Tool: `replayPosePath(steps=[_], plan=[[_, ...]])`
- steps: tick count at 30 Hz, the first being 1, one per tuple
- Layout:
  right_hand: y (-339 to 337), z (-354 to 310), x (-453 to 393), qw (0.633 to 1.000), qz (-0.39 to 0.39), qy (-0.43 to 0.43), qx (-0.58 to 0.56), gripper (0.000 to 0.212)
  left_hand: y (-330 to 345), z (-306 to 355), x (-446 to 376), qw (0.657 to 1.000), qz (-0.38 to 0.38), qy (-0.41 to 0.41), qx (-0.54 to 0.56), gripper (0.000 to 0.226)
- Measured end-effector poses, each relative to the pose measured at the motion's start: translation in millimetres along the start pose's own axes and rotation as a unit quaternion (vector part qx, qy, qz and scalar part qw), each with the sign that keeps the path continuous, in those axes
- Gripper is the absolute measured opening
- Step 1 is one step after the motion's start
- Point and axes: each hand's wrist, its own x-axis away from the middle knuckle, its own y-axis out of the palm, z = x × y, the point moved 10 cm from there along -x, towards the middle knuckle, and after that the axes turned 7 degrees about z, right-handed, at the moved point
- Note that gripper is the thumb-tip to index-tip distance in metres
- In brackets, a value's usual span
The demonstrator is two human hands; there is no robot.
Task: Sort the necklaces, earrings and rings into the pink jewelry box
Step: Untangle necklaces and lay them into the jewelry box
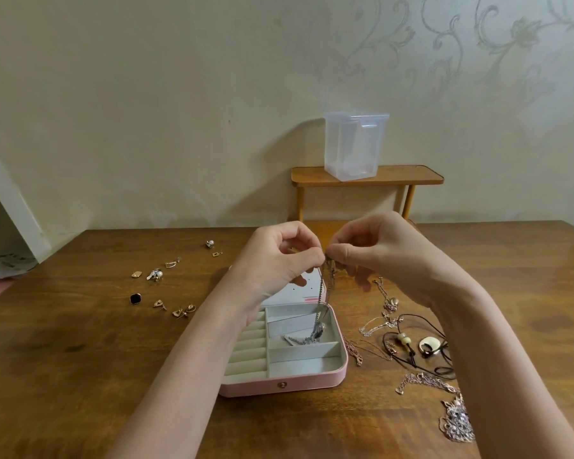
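Above the pink jewelry box, both hands pinch a dangling silver necklace.

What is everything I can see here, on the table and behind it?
pink jewelry box: one, pink with grey lining, open, table centre
silver necklace: one, hanging from both hands into the box
earrings: about ten, mostly gold, scattered left of the box
necklaces: several, gold, rose and black cord, right of the box
plastic container: one, clear, on the shelf
wooden shelf: one, brown, by the wall
left hand: pinches the chain
right hand: pinches the chain
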Motion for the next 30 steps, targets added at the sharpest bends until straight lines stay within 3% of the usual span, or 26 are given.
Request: replayPosePath(steps=[4,9,19,24,30], plan=[[-1,7,0,0.999,-0.010,0.021,-0.044,0.007,-2,2,-1,1.000,0.014,0.008,0.022,0.017],[-3,2,-1,0.999,0.006,-0.014,-0.048,0.003,-4,4,-1,0.998,0.021,0.015,0.060,0.017],[-5,-12,-3,0.988,0.021,-0.098,0.120,0.008,-8,8,-3,0.997,0.040,0.055,-0.021,0.014],[2,-19,-3,0.962,0.042,-0.140,0.229,0.011,-3,-8,-4,1.000,0.013,0.003,-0.024,0.016],[16,-19,-2,0.941,0.008,-0.186,0.283,0.015,5,-32,-3,0.995,-0.022,-0.094,0.005,0.023]])
